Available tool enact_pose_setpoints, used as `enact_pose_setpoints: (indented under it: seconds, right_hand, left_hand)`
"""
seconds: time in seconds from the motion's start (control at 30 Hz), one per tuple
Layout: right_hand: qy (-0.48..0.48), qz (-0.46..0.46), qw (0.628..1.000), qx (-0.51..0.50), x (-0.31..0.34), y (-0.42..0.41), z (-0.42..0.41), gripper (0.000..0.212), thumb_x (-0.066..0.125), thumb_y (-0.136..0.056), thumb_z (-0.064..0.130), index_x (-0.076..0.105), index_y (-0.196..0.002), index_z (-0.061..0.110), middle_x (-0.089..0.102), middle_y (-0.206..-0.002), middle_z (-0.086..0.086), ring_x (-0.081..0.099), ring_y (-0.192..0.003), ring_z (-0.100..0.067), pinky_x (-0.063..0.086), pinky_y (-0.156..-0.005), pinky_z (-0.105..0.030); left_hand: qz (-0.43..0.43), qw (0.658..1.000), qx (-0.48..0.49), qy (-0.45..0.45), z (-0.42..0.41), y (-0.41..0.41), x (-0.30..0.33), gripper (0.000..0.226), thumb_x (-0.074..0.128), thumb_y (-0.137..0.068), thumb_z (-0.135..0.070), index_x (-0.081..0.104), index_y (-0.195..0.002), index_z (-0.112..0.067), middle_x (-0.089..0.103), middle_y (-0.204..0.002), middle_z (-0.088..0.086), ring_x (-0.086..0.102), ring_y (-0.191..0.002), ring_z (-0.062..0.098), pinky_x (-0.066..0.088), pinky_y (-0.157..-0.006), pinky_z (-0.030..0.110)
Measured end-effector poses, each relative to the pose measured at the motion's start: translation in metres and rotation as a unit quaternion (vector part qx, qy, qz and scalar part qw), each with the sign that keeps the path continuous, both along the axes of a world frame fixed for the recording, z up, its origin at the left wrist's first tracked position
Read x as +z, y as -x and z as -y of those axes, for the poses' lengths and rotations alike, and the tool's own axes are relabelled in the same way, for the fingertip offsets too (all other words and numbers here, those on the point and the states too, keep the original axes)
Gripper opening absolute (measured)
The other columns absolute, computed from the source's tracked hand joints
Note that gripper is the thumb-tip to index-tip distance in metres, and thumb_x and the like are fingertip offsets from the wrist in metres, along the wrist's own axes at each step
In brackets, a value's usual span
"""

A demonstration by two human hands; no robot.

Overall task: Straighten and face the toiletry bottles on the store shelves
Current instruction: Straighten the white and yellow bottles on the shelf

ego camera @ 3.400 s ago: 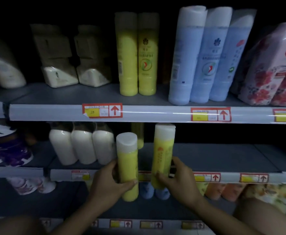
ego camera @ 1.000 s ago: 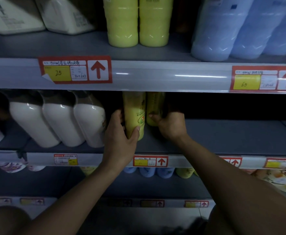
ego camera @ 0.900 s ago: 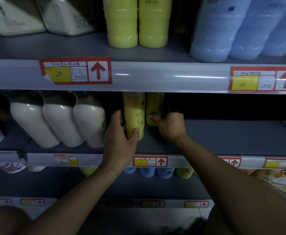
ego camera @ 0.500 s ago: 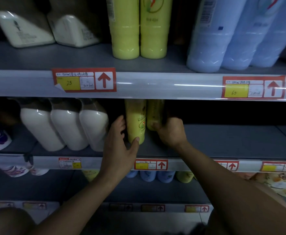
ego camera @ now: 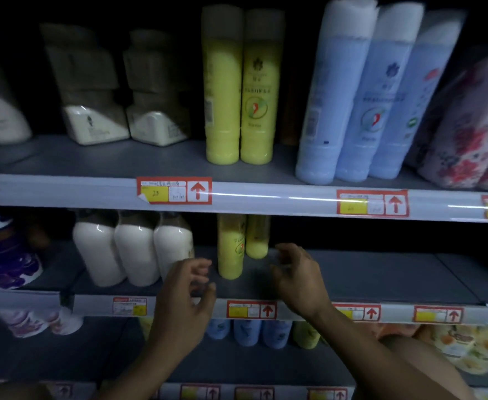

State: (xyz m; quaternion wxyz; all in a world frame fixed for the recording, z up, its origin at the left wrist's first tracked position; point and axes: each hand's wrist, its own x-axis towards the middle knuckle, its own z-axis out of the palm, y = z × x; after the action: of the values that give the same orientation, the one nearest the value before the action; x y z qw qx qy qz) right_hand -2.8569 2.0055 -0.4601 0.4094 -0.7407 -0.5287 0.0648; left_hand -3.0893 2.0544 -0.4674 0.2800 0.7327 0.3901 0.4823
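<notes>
Two tall yellow plastic bottles (ego camera: 230,249) upright on grey middle shelf (ego camera: 352,278); left hand (ego camera: 183,298), right hand (ego camera: 300,281) flank them, fingers loosely curled, holding nothing; three white bottles (ego camera: 134,249) left of them.

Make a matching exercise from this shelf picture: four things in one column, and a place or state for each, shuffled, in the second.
Things
1. blue bottles
2. white bottles
3. left hand
4. right hand

Places or states
A. middle shelf, left of the yellow bottles
B. open, holding nothing, right of the middle shelf's yellow bottles
C. top shelf, leaning, right of the yellow pair
D. open, holding nothing, in front of the white bottles

Pairs: 1-C, 2-A, 3-D, 4-B
</notes>
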Motion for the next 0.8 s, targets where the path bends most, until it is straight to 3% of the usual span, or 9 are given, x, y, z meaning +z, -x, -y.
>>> enact_pose_setpoints:
  seconds: [0.13, 0.27, 0.37, 0.5, 0.6, 0.8]
  right_hand:
    - [-0.046, -0.012, 0.999, 0.025, 0.021, 0.019, 0.028, 0.031, 0.069, -0.088, 0.009, 0.068, -0.115, 0.025, 0.069, -0.105, 0.013, 0.068, -0.094, -0.003, 0.060, -0.081, -0.037]
    - [-0.132, -0.008, 0.988, 0.074, 0.061, 0.047, 0.052, 0.024, 0.068, -0.092, 0.013, 0.067, -0.110, 0.029, 0.069, -0.103, 0.020, 0.068, -0.097, 0.000, 0.058, -0.081, -0.027]
    - [-0.208, 0.015, 0.973, 0.103, 0.102, 0.067, 0.058, 0.023, 0.065, -0.093, 0.018, 0.066, -0.115, 0.024, 0.068, -0.106, 0.015, 0.067, -0.102, -0.002, 0.057, -0.086, -0.027]
    - [-0.269, 0.047, 0.957, 0.103, 0.148, 0.082, 0.055, 0.032, 0.065, -0.095, 0.020, 0.062, -0.126, 0.018, 0.066, -0.118, 0.008, 0.063, -0.114, -0.003, 0.055, -0.097, -0.031]
    - [-0.261, 0.050, 0.960, 0.091, 0.173, 0.085, 0.044, 0.047, 0.065, -0.097, 0.023, 0.053, -0.142, 0.018, 0.060, -0.136, 0.006, 0.056, -0.128, -0.006, 0.048, -0.108, -0.031]
    - [-0.176, 0.012, 0.983, 0.056, 0.207, 0.082, 0.015, 0.072, 0.064, -0.099, 0.033, 0.030, -0.160, 0.014, 0.042, -0.160, -0.002, 0.040, -0.147, -0.019, 0.036, -0.120, -0.035]
  left_hand:
    - [0.020, 1.000, -0.007, -0.015, 0.013, 0.015, 0.023, 0.044, 0.077, -0.086, -0.002, 0.063, -0.109, -0.037, 0.066, -0.104, -0.012, 0.068, -0.093, 0.009, 0.058, -0.074, 0.021]
    - [0.048, 0.996, -0.016, -0.068, 0.022, 0.022, 0.069, 0.031, 0.074, -0.089, -0.010, 0.065, -0.111, -0.031, 0.065, -0.101, -0.013, 0.068, -0.092, 0.013, 0.058, -0.075, 0.025]
    - [0.065, 0.991, -0.022, -0.114, 0.026, 0.023, 0.110, 0.024, 0.068, -0.088, -0.019, 0.066, -0.111, -0.024, 0.065, -0.101, -0.009, 0.068, -0.092, 0.014, 0.058, -0.076, 0.029]
    - [0.081, 0.986, -0.022, -0.145, 0.026, 0.022, 0.159, 0.025, 0.071, -0.088, -0.012, 0.065, -0.110, -0.022, 0.065, -0.101, -0.004, 0.067, -0.089, 0.016, 0.058, -0.076, 0.028]
    - [0.068, 0.986, -0.006, -0.152, 0.023, 0.021, 0.189, 0.029, 0.074, -0.089, -0.008, 0.064, -0.113, -0.023, 0.065, -0.103, -0.006, 0.067, -0.089, 0.011, 0.057, -0.076, 0.022]
    - [0.029, 0.989, 0.018, -0.141, -0.005, 0.008, 0.213, 0.032, 0.073, -0.092, -0.026, 0.063, -0.123, -0.025, 0.064, -0.116, -0.006, 0.066, -0.096, 0.006, 0.059, -0.081, 0.025]
